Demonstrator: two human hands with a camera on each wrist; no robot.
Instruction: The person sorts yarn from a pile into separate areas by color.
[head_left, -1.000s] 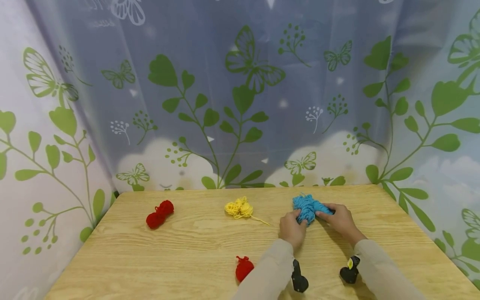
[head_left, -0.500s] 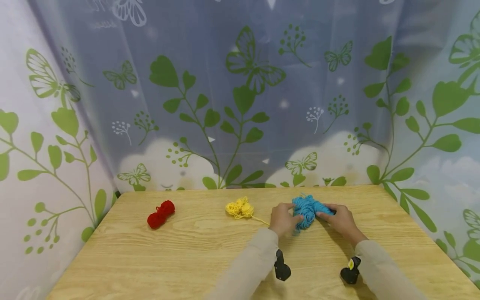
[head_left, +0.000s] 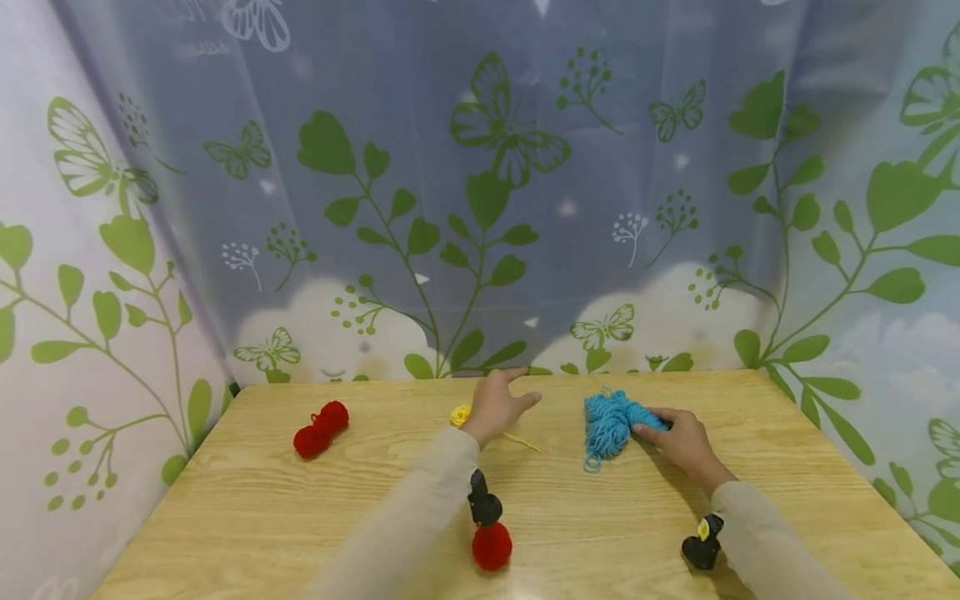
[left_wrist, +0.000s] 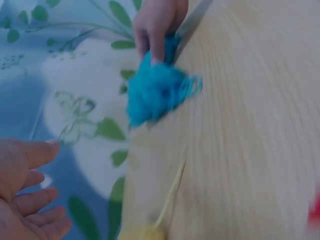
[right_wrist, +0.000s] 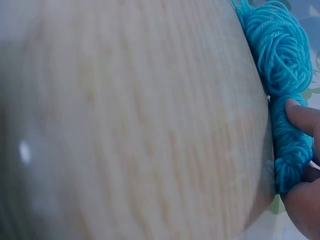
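On the right of the table a bundle of blue yarn (head_left: 607, 427) lies with a loose loop at its front. My right hand (head_left: 684, 443) grips the bundle's narrow right end; in the right wrist view the thumb (right_wrist: 302, 116) presses on the wound yarn (right_wrist: 287, 137). Away from the blue yarn, my left hand (head_left: 495, 407) hovers over the yellow yarn (head_left: 461, 414), fingers spread and nothing in them. It covers most of that yarn in the head view; a yellow tail sticks out to the right. The left wrist view is blurred.
A red yarn bundle (head_left: 321, 430) lies at the back left of the wooden table (head_left: 300, 517). Nearer the front is a red ball (head_left: 492, 547), just below the left wrist's black camera (head_left: 483, 500). A printed curtain (head_left: 420, 208) stands along the table's back edge.
My left hand has let go of the blue yarn and moved left over the yellow yarn. The red ball shows again from behind the left sleeve. My right hand stays put.
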